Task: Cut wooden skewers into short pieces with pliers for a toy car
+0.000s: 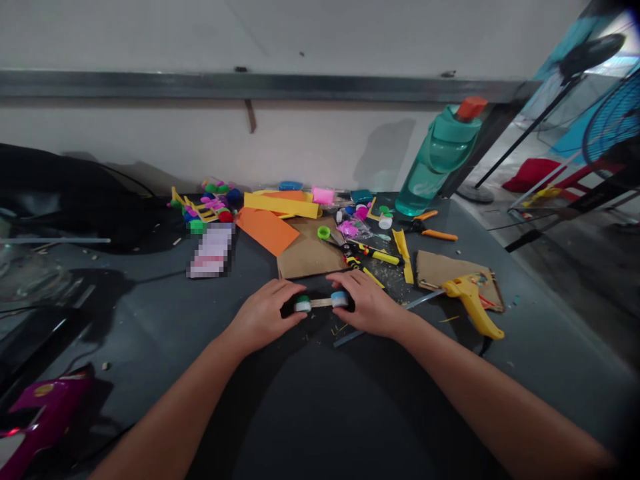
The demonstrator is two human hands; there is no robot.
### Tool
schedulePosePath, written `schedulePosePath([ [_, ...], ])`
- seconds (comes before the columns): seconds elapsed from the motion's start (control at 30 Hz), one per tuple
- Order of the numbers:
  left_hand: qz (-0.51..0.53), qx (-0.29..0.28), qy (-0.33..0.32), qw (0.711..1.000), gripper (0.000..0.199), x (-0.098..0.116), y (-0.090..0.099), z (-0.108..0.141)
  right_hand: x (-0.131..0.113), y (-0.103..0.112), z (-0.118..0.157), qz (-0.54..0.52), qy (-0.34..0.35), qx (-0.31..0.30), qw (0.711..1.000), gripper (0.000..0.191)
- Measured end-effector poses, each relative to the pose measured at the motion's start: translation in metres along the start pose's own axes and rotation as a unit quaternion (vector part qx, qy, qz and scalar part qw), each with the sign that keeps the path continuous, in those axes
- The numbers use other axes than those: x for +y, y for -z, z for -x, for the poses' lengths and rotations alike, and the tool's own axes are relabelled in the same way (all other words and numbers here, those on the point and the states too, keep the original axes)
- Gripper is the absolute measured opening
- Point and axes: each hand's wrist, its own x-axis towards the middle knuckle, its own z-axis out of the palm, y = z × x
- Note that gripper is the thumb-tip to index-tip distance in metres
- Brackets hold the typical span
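Note:
Between my two hands, low over the dark table, is a small piece made of bottle caps joined by a pale wooden stick [321, 303]. My left hand [267, 313] curls its thumb and fingers around the green and white cap [303, 303] at the left end. At the right end, the fingers of my right hand [367, 303] close around the blue and white cap [339, 299]. Just beyond my hands lies a brown cardboard sheet [310, 257]. A clear glue stick [349, 338] rests on the table near my right wrist.
A yellow glue gun [470, 300] lies right on cardboard, near orange-handled pliers [440, 235]. Behind stand a teal bottle [430, 160] and orange paper [267, 230]. A blurred phone-like rectangle [213, 250] lies left. A magenta tool [50, 407] sits at the lower left.

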Motion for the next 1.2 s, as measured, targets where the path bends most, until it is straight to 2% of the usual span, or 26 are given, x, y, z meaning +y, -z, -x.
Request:
schedulePosePath([
  [0.17, -0.006, -0.018, 0.001, 1.0, 0.031, 0.0, 0.003, -0.001, 0.003, 0.012, -0.001, 0.102, -0.015, -0.02, 0.994, 0.026],
  [0.27, -0.014, -0.022, 0.006, 1.0, 0.025, -0.001, 0.003, -0.001, 0.006, 0.014, -0.001, 0.122, -0.013, -0.018, 0.992, 0.021],
  [0.57, -0.011, 0.015, 0.022, 1.0, 0.029, -0.006, -0.003, -0.003, 0.012, 0.005, 0.0, 0.134, -0.02, 0.014, 0.991, 0.023],
  [0.83, -0.009, 0.009, 0.023, 1.0, 0.045, -0.009, -0.002, -0.001, 0.008, 0.005, 0.001, 0.147, -0.021, 0.017, 0.989, 0.037],
  [1.2, 0.027, 0.01, 0.044, 0.999, 0.042, -0.01, -0.001, -0.002, 0.002, 0.005, 0.001, 0.152, -0.014, 0.01, 0.988, 0.041],
])
